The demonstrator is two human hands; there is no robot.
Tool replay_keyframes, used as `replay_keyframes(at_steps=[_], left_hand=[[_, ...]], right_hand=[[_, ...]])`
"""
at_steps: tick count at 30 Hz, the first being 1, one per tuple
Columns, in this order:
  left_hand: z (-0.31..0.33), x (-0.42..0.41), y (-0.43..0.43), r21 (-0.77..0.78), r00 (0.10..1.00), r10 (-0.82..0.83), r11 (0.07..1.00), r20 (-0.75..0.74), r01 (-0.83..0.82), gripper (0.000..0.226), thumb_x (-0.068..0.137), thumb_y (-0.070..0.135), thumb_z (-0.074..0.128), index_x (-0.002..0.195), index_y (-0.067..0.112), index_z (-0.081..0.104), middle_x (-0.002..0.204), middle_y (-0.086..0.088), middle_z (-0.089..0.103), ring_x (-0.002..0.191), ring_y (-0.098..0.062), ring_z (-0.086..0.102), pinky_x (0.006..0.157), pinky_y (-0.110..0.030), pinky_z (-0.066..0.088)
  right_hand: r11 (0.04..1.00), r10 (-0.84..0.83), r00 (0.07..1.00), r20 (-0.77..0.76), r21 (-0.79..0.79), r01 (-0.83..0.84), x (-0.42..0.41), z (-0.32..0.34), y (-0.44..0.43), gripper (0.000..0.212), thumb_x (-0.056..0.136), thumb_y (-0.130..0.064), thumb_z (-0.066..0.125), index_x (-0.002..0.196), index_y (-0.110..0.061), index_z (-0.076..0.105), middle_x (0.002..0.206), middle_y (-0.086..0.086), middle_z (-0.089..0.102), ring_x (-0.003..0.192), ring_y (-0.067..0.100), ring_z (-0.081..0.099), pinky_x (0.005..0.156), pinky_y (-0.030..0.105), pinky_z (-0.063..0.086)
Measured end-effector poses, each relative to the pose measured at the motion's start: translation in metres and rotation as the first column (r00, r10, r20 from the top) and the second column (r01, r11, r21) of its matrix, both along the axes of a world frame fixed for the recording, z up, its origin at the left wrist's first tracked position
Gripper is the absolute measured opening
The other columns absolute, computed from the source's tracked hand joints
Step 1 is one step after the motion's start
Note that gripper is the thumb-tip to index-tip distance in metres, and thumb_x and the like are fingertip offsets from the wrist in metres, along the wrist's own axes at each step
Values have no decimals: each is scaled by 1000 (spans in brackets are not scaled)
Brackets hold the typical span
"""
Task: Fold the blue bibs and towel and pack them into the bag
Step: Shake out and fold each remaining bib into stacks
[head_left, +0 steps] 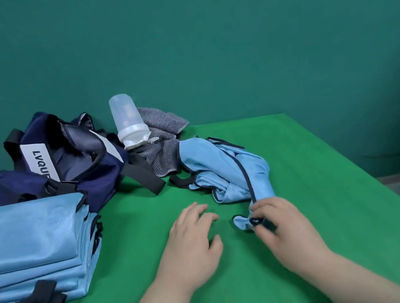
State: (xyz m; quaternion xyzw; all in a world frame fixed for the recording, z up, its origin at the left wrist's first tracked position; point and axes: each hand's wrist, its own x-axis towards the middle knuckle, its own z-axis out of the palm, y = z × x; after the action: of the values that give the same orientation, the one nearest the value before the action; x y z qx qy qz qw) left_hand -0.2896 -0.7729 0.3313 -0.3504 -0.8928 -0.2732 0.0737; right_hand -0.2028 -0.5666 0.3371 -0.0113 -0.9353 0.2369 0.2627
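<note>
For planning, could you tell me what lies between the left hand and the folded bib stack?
Head view: only bare green table separates left hand and bib stack.

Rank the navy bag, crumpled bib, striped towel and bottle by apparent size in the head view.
1. navy bag
2. crumpled bib
3. striped towel, partly hidden
4. bottle, near the towel's visible size, so the last two are unsure

Left grip [194, 234]: palm down, fingers loosely spread and lightly bent, holding nothing. Right grip [283, 227]: palm down, fingers and thumb curled, pinching the near end of the blue bib [226, 170]. Both forearms bare, entering from the lower edge and angled forward. The two grips are near each other, not touching.
</note>
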Motion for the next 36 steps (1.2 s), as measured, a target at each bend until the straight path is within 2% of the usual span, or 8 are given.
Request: replay_keyframes(at_steps=[5, 13, 16, 20, 25, 28, 32, 36], left_hand=[[3, 38, -18, -61, 997, -75, 995, 30, 76, 52, 83, 43, 49, 134, 31, 52, 146, 13, 38, 144, -7, 22, 120, -30, 20], [11, 92, -43, -93, 964, -257, 960, 75, 263, 71, 71, 63, 58, 137, 37, 49, 140, 24, 39, 134, 5, 27, 113, -10, 7], [11, 101, -46, -56, 964, -255, 964, 71, 259, 61, 73, 58, 60, 130, 36, 54, 131, 24, 47, 126, 3, 38, 113, -20, 24], [7, 101, -54, 18, 960, -258, 966, 110, 258, 56, 70, 35, 43, 124, 29, 59, 127, 19, 52, 124, 0, 42, 111, -26, 31], [4, 90, -52, 179, 975, -151, 976, 162, 122, 38, 89, 42, 44, 121, 31, 62, 122, 32, 49, 123, 10, 42, 109, -18, 32], [6, 75, -40, 147, 987, -121, 984, 110, 104, 39, 90, 42, 53, 128, 31, 58, 129, 30, 45, 129, 10, 35, 114, -18, 26], [19, 51, -9, 5, 993, -121, 993, 20, 120, 55, 90, 36, 65, 142, 30, 46, 152, 16, 32, 146, -2, 15, 122, -28, 15], [25, 20, 20, -219, 969, -240, 950, -51, 224, 69, 92, 33, 61, 153, 31, 29, 162, 14, 15, 151, -9, 1, 123, -30, 4]], right_hand=[[978, 11, 1000, 21, -210, -6, 50, -5, -43, 20, 81, -36, 65, 100, -37, 60, 104, -24, 64, 91, -7, 61, 82, 16, 48], [959, -4, 998, 59, -282, 20, 99, -1, -75, 30, 78, -53, 52, 106, -42, 54, 105, -22, 63, 86, -2, 62, 78, 25, 52], [972, 33, 998, 62, -236, -18, 101, 2, -78, 30, 79, -49, 49, 107, -39, 52, 111, -20, 59, 88, 0, 61, 80, 27, 51], [976, 43, 997, -67, -210, -57, 100, 3, -74, 19, 78, -33, 61, 97, -33, 60, 98, -21, 60, 93, 4, 57, 85, 30, 48], [915, 3, 980, -198, -396, -82, 94, 7, -60, 26, 84, -33, 51, 106, -30, 63, 115, -20, 60, 114, 7, 54, 98, 19, 38], [906, -147, 986, -81, -410, 101, 71, 18, -50, 32, 85, -45, 58, 112, -30, 62, 119, -14, 57, 119, 6, 48, 105, 27, 37], [908, -270, 944, 190, -276, 315, 39, 26, -43, 62, 80, -45, 73, 135, -28, 51, 133, -10, 46, 129, 13, 37, 112, 36, 31], [920, -285, 915, 285, -187, 345, 31, 26, -34, 51, 81, -36, 67, 130, -30, 56, 128, -8, 52, 124, 18, 46, 107, 38, 33]])
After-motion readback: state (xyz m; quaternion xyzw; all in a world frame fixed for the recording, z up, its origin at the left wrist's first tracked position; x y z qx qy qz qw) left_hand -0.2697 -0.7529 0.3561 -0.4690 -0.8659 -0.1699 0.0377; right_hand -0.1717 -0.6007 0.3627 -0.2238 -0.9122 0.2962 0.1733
